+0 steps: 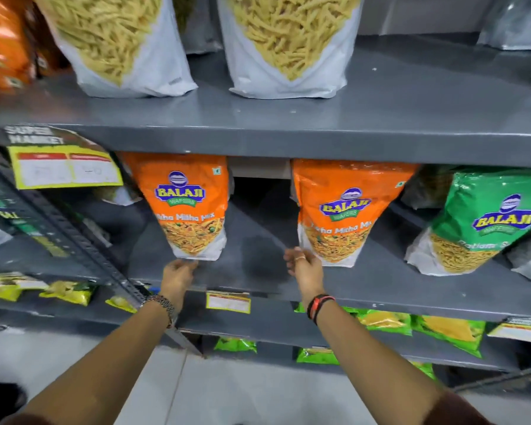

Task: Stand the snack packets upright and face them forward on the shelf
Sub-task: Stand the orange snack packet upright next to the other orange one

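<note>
Both orange packets (193, 207) are pinched at their bases — left hand (177, 276), right hand (304, 265) — and should be squared forward just above each hand.

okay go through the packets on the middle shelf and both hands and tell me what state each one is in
Left orange packet: upright, front forward, left hand at its bottom edge.
Right orange packet: upright, front forward, tilted slightly, right hand at its lower left corner.
Green packet: leaning, front forward, untouched.
Left hand: fingers curled at the packet base; grip unclear.
Right hand: fingers on the packet corner; grip unclear.
</note>
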`<act>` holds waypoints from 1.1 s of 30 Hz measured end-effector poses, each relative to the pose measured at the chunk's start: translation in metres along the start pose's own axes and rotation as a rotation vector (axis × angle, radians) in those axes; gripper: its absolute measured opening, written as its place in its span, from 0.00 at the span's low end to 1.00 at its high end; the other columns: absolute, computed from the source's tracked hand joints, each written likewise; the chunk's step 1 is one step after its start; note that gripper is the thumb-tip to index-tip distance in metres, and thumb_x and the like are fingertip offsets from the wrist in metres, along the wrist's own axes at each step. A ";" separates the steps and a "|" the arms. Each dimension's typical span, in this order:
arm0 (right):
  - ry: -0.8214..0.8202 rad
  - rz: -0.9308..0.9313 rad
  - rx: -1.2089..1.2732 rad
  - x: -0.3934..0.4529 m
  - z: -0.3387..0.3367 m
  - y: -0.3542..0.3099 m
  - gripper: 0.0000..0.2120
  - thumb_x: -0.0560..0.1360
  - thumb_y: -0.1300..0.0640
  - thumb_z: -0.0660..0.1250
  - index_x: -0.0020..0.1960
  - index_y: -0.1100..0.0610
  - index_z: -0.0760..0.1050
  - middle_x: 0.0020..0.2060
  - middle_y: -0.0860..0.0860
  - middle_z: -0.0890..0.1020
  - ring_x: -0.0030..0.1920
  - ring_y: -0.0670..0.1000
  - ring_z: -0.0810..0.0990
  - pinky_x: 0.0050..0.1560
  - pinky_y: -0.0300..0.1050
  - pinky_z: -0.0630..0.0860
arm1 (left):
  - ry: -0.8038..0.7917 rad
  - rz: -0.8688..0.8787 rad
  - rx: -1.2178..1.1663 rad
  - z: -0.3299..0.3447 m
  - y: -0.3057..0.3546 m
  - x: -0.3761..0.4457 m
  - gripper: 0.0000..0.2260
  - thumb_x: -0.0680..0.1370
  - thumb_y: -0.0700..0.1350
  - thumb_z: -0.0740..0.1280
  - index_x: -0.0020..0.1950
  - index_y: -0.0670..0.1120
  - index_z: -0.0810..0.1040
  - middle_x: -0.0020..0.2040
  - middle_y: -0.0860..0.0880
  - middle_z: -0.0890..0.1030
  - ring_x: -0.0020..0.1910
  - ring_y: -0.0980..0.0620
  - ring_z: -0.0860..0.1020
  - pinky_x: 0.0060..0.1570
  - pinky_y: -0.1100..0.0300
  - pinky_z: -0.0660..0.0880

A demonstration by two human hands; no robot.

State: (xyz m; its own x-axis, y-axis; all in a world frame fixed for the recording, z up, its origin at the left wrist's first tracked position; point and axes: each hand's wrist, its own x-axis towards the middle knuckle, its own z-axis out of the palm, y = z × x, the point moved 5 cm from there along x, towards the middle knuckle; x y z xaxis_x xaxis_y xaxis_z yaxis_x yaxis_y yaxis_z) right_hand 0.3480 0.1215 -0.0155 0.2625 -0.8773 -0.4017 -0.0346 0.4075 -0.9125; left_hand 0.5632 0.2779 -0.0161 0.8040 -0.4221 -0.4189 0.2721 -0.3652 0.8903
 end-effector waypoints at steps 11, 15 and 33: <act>-0.367 -0.157 -0.383 -0.005 0.154 -0.002 0.36 0.71 0.56 0.72 0.72 0.59 0.57 0.72 0.56 0.66 0.72 0.57 0.65 0.70 0.54 0.67 | -0.444 0.293 0.345 -0.050 0.035 0.099 0.34 0.68 0.38 0.75 0.68 0.44 0.62 0.67 0.43 0.74 0.66 0.44 0.72 0.66 0.47 0.70; -0.331 -0.199 -0.426 0.000 0.176 0.007 0.35 0.67 0.58 0.75 0.68 0.57 0.62 0.67 0.55 0.73 0.68 0.57 0.71 0.67 0.60 0.71 | -0.412 0.322 0.416 -0.047 0.032 0.114 0.32 0.65 0.45 0.77 0.64 0.48 0.66 0.63 0.46 0.77 0.61 0.49 0.75 0.59 0.55 0.71; -0.061 -0.340 -0.422 0.009 0.135 0.014 0.21 0.74 0.48 0.66 0.63 0.55 0.71 0.60 0.50 0.79 0.62 0.49 0.76 0.59 0.38 0.70 | -0.147 0.484 0.313 -0.052 0.014 0.092 0.31 0.72 0.40 0.71 0.70 0.36 0.60 0.70 0.37 0.65 0.70 0.42 0.68 0.67 0.48 0.69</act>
State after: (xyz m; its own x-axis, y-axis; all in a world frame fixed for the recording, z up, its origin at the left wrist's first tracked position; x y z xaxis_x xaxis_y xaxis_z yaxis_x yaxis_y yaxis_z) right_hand 0.4803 0.1533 -0.0215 0.3817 -0.9203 -0.0854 -0.3192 -0.0445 -0.9466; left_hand 0.6688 0.2774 -0.0334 0.7103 -0.7036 -0.0190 -0.2935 -0.3207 0.9005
